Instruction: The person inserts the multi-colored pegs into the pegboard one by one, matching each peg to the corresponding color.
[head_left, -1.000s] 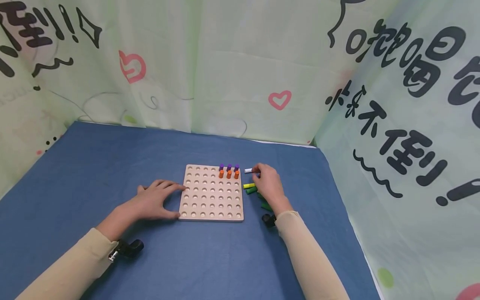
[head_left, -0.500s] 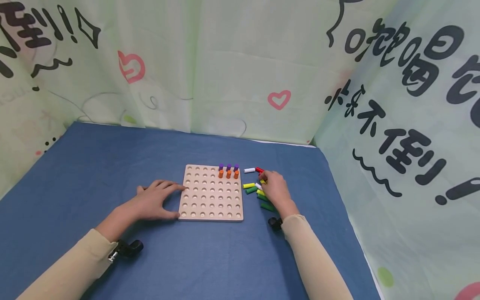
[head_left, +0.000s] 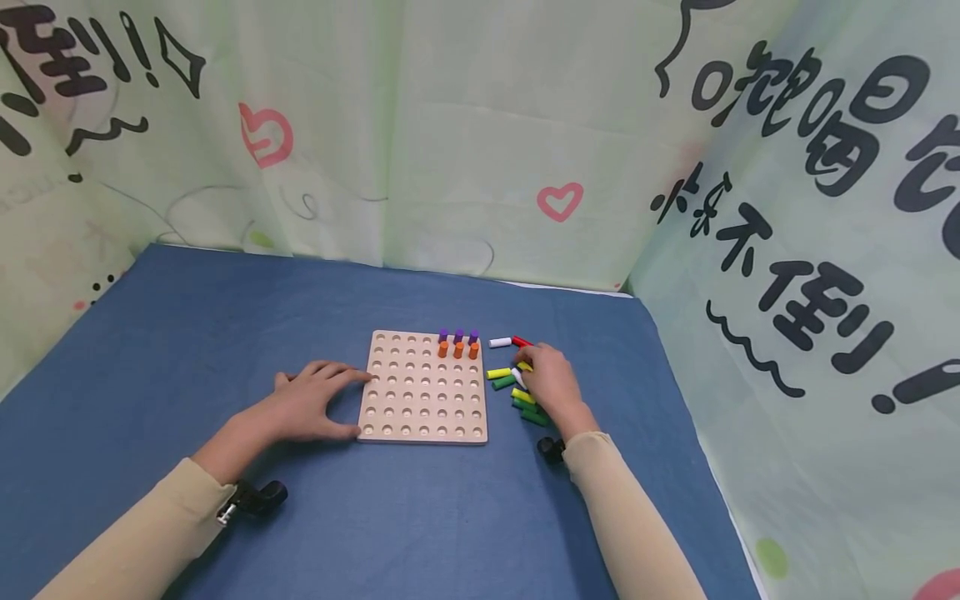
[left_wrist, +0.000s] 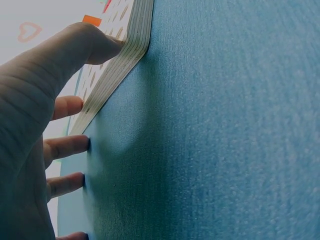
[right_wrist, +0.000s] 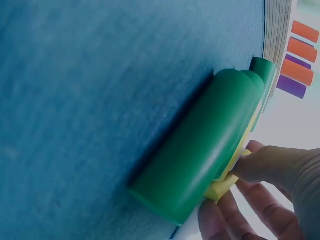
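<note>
A pale wooden pegboard [head_left: 423,387] with rows of round holes lies on the blue cloth. Purple pegs [head_left: 458,335] and orange pegs [head_left: 458,350] stand in its far right holes. My left hand [head_left: 318,402] rests at the board's left side, thumb and index fingertip touching its edge, the other fingers spread on the cloth. To the right of the board, my right hand [head_left: 551,379] pinches a yellow peg [right_wrist: 220,189] between thumb and fingers. Close by lie green pegs [right_wrist: 200,145], a white peg [head_left: 518,377] and other yellow pegs [head_left: 498,374].
Beyond the right hand, another white peg [head_left: 500,342] and a red peg [head_left: 521,341] lie end to end beside the board. A blue cloth [head_left: 360,525] covers the table. Pale printed curtains [head_left: 465,133] hang behind and at the sides.
My right hand has moved from the far white peg back toward the yellow and green pegs, uncovering the red peg. Some loose pegs have shifted slightly nearer. The left hand stays put.
</note>
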